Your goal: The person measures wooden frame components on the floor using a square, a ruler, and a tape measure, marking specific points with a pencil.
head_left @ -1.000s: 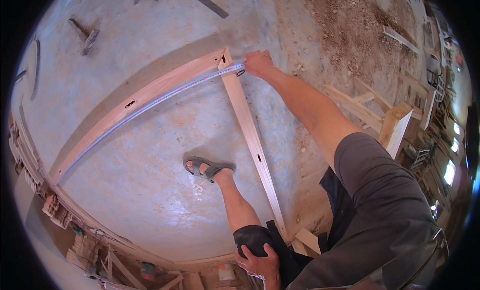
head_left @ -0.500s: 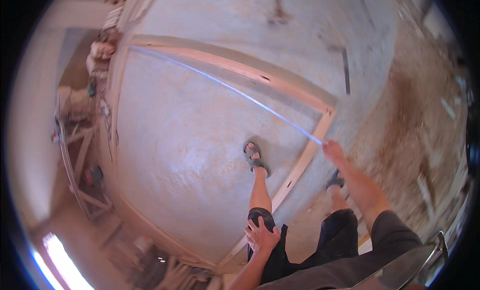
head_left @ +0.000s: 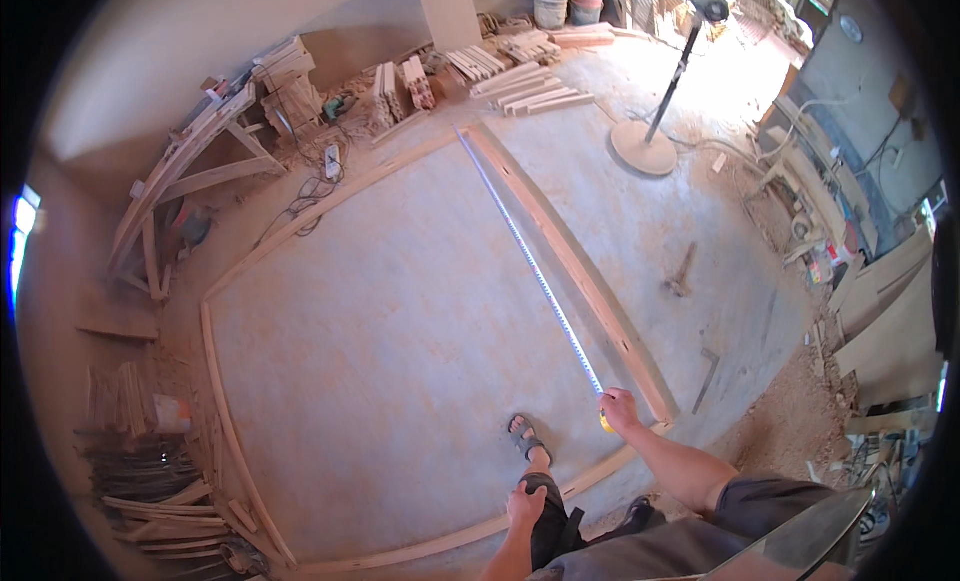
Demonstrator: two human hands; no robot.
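My right hand (head_left: 619, 409) is closed around a yellow tape measure (head_left: 605, 421), close to the near right corner of a large wooden frame (head_left: 562, 246) lying on the floor. From it the pale metal blade (head_left: 545, 286) stretches, pulled out long and straight, up to the frame's far corner. It runs just inside the right-hand beam, at a slight angle to it. My left hand (head_left: 527, 503) rests on my bent knee, its fingers spread over the dark trouser leg. One sandalled foot (head_left: 526, 439) stands inside the frame.
A pedestal fan (head_left: 645, 146) stands beyond the frame. Stacks of cut wood (head_left: 530, 86) and buckets (head_left: 553, 6) lie along the far wall. To the left is a wooden trestle (head_left: 190, 176) with cables nearby. An L-shaped square (head_left: 706, 379) lies right of the frame, near sawdust.
My view has swung up and turned, so more of the room shows. My right hand has shifted from over the near beam to inside the corner, bringing the blade closer to the long beam.
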